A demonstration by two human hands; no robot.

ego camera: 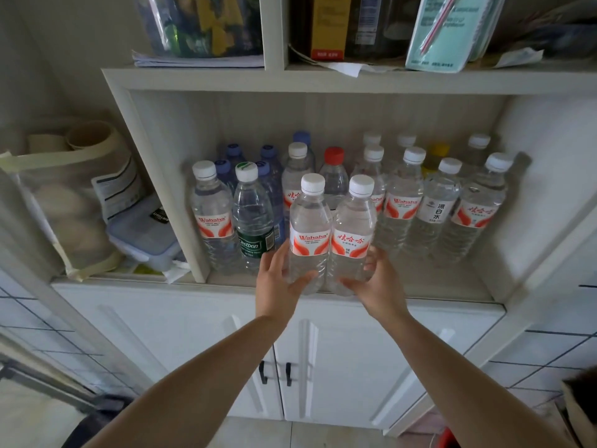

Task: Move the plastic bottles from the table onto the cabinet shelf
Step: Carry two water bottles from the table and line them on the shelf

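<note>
Bottles fill the open cabinet shelf (pixel 420 294) in front of me, and I hold two more at its front edge. My left hand (pixel 280 277) grips the left bottle (pixel 310 234) low on its body, the thumb across the front under the red and white label and the fingers curled behind. My right hand (pixel 376 279) grips the right bottle (pixel 352 236) in the same way, thumb in front and fingers around the far side. Both bottles are upright, have white caps, and touch each other side by side; their bottoms are at the front lip of the shelf, but I cannot tell if they already stand on it. Behind them, in the middle, stands a bottle with a red cap (pixel 334 176). To the left there is a green-labelled bottle (pixel 253 218) and beside it another white-capped bottle (pixel 211 211), with several blue-capped bottles (pixel 235 153) at the back. To the right stand more rows of white-capped bottles (pixel 402 202), and one with a yellow cap (pixel 436 155) near the back wall. In the compartment left of the shelf lies a clear plastic box (pixel 142 234) with a lid. Under the shelf are two white cabinet doors (pixel 339 367) with dark handles.
</note>
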